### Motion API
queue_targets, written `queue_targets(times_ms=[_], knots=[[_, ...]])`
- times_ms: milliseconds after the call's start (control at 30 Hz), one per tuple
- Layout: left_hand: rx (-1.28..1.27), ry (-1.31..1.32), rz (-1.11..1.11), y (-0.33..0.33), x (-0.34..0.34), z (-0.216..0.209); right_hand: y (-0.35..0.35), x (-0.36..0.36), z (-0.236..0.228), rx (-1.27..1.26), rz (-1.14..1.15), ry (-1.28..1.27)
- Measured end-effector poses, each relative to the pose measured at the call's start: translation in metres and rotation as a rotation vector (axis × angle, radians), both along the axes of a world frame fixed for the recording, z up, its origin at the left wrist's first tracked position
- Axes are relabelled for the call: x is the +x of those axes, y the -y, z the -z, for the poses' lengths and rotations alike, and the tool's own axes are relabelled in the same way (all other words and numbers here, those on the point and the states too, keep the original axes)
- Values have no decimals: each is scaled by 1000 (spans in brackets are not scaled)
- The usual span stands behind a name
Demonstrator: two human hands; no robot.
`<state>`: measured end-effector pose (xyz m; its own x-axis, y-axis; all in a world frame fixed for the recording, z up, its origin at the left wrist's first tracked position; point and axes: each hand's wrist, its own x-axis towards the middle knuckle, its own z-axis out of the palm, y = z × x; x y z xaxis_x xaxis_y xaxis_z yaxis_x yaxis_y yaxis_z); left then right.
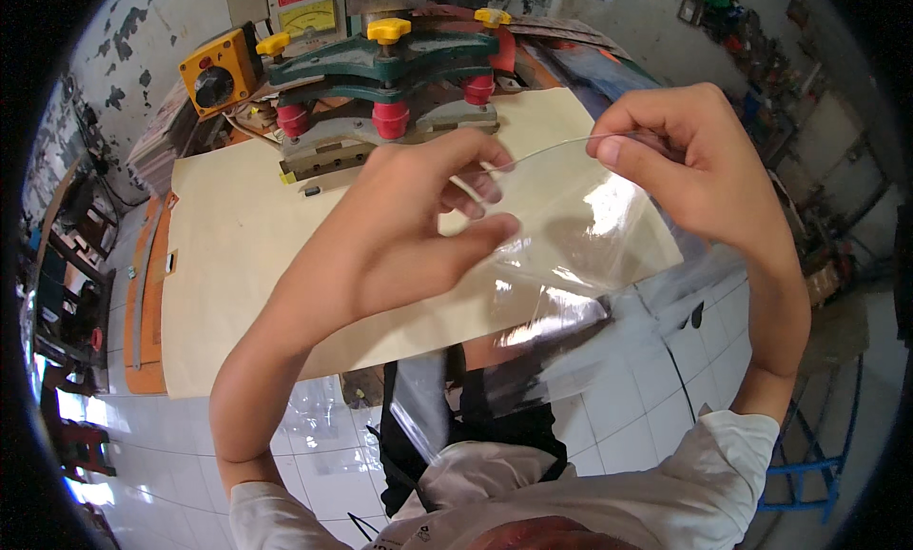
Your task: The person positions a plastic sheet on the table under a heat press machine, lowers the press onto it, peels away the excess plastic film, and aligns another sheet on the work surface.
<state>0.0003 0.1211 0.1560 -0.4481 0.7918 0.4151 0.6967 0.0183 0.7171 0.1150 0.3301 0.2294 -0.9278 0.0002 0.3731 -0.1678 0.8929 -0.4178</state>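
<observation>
A clear plastic sheet (561, 222) hangs above the cream-coloured board, with bright glare and creases on it. Its upper edge is pinched between the thumb and fingers of my right hand (680, 165). Close to the left end of that edge is my left hand (409, 226), its thumb and fingers apart; some fingertips seem to be behind the film. More see-through film trails down toward my lap, where it blurs. Beyond my hands stands a press head (380, 74) with a dark green frame, yellow knobs, red ribbed posts and a grey metal bar low over the board.
The cream board (238, 236) covers an orange-brown worktable (143, 312). A small dark piece (312, 191) lies near the press. At the back left is a yellow control box (219, 72) with a black dial. Blue metal legs (808, 474) stand at the lower right.
</observation>
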Motion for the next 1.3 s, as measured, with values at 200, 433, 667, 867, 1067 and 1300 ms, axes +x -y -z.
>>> queue_targets(times_ms=[200, 433, 667, 867, 1067, 1300], knots=[[-63, 265, -32, 22, -23, -6, -4, -16, 3, -149, -143, 118], [-19, 254, -24, 29, -31, -14, -13, -20, 12, -170, -201, 49], [49, 233, -70, 26, -17, -22, -13, -14, 19, -228, -148, -12], [36, 138, -180, 23, -5, -24, -18, -12, 24, -180, -196, -62], [55, 193, -194, 24, -4, -26, -19, -15, 28, -178, -217, -86], [99, 5, -274, 35, -14, -21, -23, -22, 19, -202, -201, 284]])
